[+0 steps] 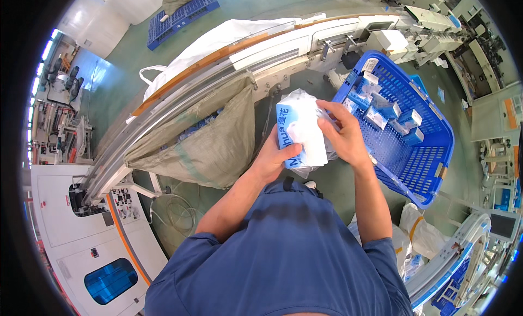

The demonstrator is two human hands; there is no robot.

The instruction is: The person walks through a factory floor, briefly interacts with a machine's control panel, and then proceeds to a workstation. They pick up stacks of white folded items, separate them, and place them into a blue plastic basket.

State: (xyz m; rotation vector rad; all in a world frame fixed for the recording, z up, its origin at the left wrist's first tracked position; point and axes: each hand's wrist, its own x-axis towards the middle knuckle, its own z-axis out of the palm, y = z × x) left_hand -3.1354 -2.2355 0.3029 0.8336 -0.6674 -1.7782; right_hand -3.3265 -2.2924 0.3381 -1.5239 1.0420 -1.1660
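In front of my chest I hold a white and blue soft pack [305,131], which looks like a tissue pack, with loose clear plastic film around it. My left hand [272,157] grips its left side, the thumb lying across the front. The fingers of my right hand [344,135] are bent against its upper right edge, thumb and fingertips at the film. What the right fingertips pinch is partly hidden. To the right stands a blue plastic basket [444,152] with several small white and blue packs [376,117] in its far end.
A drab woven sack [218,147] hangs open from a long machine rail [207,65] on my left, blue packs inside. White machine cabinets [71,218] stand at lower left. White bags [419,231] lie behind my right elbow. A blue pallet [180,21] lies far off.
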